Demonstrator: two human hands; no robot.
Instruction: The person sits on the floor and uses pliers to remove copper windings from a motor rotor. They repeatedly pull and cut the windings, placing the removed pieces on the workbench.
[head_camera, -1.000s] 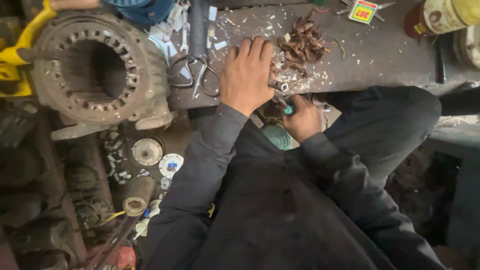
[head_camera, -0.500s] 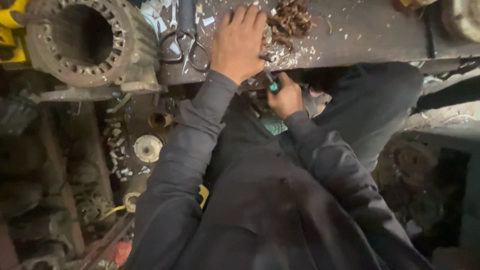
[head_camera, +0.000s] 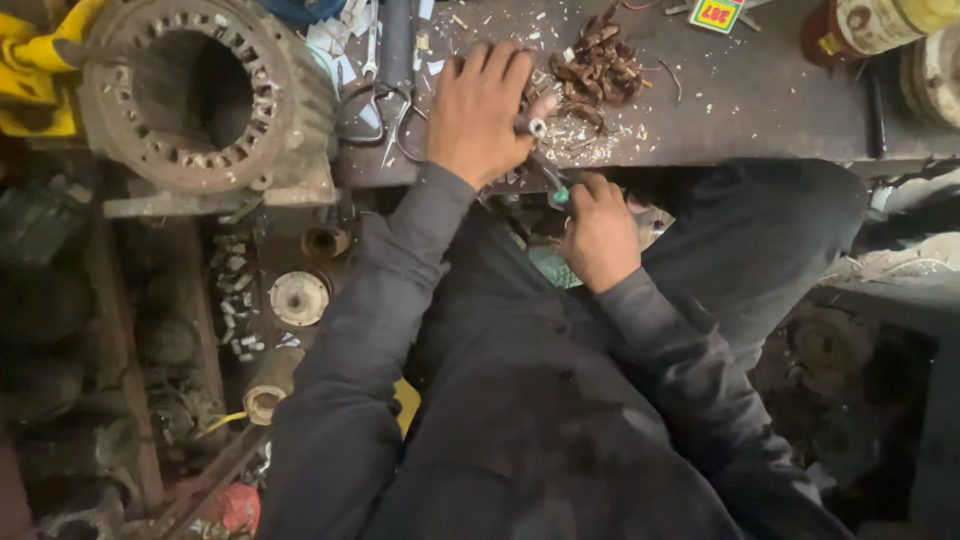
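My left hand (head_camera: 482, 112) rests palm down on the dirty workbench (head_camera: 760, 110), its fingers closed around a small metal piece (head_camera: 537, 126) at the bench's front edge. My right hand (head_camera: 600, 235) is just below the edge, gripping a tool with a green handle (head_camera: 560, 193) whose thin shaft points up toward that piece. A heap of brown copper wire scraps (head_camera: 598, 68) lies right beyond the left hand's fingers. Both arms are in dark sleeves.
A large motor stator housing (head_camera: 200, 100) sits at the left of the bench, with a yellow tool (head_camera: 40, 80) beside it. Scissors (head_camera: 385, 95) lie next to my left hand. A red can (head_camera: 860, 28) stands at the far right. Motor parts and caps (head_camera: 298, 297) litter the floor at left.
The view shifted; both hands stayed at the bench edge. The right hand with the green-handled tool has dropped slightly lower and to the right of the left hand.
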